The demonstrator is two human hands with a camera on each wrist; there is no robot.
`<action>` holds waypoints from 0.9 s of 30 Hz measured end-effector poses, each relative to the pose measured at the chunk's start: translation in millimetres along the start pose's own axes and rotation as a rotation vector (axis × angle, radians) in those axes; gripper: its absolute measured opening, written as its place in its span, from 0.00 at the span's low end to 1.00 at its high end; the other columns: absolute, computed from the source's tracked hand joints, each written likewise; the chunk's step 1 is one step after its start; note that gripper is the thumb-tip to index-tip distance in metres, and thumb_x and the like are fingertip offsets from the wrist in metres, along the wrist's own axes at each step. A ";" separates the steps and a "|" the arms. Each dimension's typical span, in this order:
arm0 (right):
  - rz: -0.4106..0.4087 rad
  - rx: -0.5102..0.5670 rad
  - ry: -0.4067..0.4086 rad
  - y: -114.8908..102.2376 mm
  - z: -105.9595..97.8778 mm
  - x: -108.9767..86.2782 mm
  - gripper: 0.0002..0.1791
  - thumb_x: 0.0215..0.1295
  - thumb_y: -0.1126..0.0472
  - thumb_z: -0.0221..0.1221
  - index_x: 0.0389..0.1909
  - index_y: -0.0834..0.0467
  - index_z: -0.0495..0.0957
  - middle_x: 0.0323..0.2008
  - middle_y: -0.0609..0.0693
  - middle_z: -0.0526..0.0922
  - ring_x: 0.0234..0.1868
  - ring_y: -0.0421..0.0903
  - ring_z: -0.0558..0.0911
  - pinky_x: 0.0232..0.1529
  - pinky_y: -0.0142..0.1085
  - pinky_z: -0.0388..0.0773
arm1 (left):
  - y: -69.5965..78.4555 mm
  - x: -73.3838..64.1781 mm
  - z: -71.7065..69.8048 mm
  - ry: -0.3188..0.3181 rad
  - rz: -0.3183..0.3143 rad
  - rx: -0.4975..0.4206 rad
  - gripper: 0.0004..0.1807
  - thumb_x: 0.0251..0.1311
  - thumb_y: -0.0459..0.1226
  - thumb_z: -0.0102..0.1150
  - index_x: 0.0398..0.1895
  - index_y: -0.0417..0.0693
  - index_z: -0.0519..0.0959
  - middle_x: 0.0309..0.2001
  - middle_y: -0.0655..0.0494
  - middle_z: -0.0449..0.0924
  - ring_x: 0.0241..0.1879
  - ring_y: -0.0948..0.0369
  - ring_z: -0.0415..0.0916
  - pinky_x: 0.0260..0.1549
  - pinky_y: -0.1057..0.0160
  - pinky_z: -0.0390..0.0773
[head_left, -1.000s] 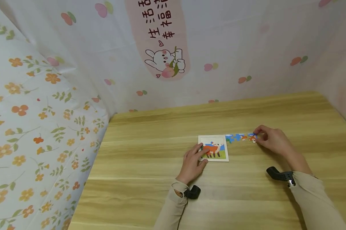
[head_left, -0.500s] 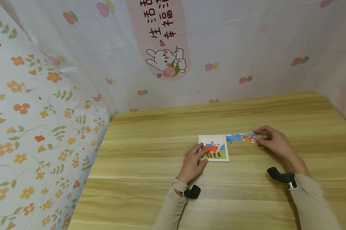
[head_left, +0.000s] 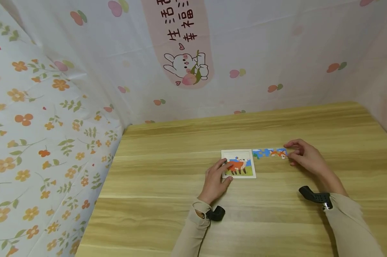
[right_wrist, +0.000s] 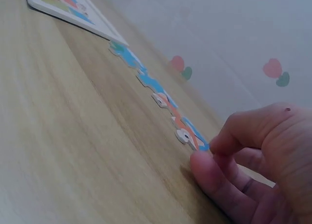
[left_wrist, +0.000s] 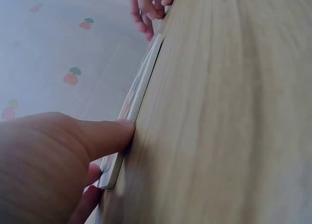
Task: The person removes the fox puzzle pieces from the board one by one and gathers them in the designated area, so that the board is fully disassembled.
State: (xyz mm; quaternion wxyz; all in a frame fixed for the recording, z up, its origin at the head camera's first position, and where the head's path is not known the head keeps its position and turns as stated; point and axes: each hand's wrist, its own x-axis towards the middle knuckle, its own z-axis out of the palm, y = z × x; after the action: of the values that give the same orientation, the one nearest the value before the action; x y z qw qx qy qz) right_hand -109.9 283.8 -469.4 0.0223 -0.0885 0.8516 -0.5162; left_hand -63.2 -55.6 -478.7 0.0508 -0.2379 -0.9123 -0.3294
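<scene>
A square white-framed jigsaw puzzle board [head_left: 249, 174] lies flat on the table, showing an orange fox's body and green grass; its upper strip is bare. My left hand [head_left: 215, 180] holds its near left corner, thumb [left_wrist: 109, 136] against the near edge and a finger across the picture. To the board's right, a row of joined puzzle pieces [head_left: 267, 153] shows blue sky and the fox's ears and face. At the row's right end, my right hand [head_left: 307, 157] pinches the end puzzle piece [right_wrist: 187, 135] between thumb and index finger. Those fingertips hide its outer edge.
The wood-grain table [head_left: 148, 214] extends round both hands. A patterned white cloth [head_left: 261, 53] hangs along its back, and a floral cloth [head_left: 52, 142] hangs at the left. Black wrist mounts [head_left: 313, 195] sit on both sleeves.
The end piece of the row has turned level and now lines up with its neighbour, so the fox's face reads whole. My right fingers shifted slightly at its edge; my left hand stayed in place.
</scene>
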 end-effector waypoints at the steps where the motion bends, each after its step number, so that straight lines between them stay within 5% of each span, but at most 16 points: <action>1: -0.002 0.001 -0.003 -0.6 0.6 0.7 0.18 0.63 0.73 0.52 0.53 0.71 0.64 0.50 0.67 0.71 0.31 0.33 0.77 0.25 0.35 0.80 | -0.6 0.4 -0.1 0.008 -0.008 -0.005 0.26 0.58 0.37 0.60 0.61 0.46 0.71 0.64 0.48 0.65 0.64 0.56 0.60 0.56 0.49 0.59; 7: -0.013 0.034 -0.007 -0.3 1.3 1.4 0.18 0.63 0.73 0.52 0.54 0.71 0.63 0.49 0.61 0.72 0.33 0.33 0.77 0.26 0.35 0.80 | -2.3 1.4 -1.3 0.017 -0.049 -0.039 0.27 0.56 0.37 0.62 0.59 0.42 0.68 0.64 0.46 0.62 0.62 0.53 0.62 0.56 0.48 0.59; 12: -0.022 0.047 -0.010 -4.5 1.3 0.3 0.19 0.65 0.71 0.50 0.55 0.72 0.62 0.50 0.64 0.70 0.35 0.31 0.76 0.26 0.35 0.80 | -1.7 1.2 -1.4 0.027 -0.092 -0.059 0.31 0.53 0.37 0.63 0.60 0.41 0.65 0.66 0.40 0.53 0.64 0.49 0.54 0.58 0.47 0.58; 20: -0.126 -0.055 0.019 -61.1 17.6 3.1 0.15 0.67 0.67 0.50 0.53 0.67 0.69 0.46 0.63 0.76 0.34 0.41 0.78 0.25 0.38 0.80 | -1.0 1.3 -0.7 0.019 -0.116 0.006 0.34 0.54 0.40 0.62 0.64 0.38 0.64 0.66 0.39 0.56 0.63 0.46 0.52 0.60 0.48 0.57; 27: -0.153 -0.144 -0.125 -88.8 51.5 11.0 0.08 0.65 0.65 0.54 0.42 0.64 0.75 0.32 0.56 0.80 0.27 0.49 0.77 0.21 0.35 0.76 | -1.5 1.3 0.8 0.009 -0.112 -0.006 0.34 0.55 0.42 0.61 0.64 0.37 0.65 0.66 0.41 0.58 0.63 0.47 0.52 0.60 0.49 0.57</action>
State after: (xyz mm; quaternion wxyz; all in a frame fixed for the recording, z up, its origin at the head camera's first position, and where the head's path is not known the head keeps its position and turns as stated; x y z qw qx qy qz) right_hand -102.7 196.7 -414.4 0.0294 -0.1866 0.8741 -0.4474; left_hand -65.0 -55.6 -479.9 0.0358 -0.1851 -0.9229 -0.3356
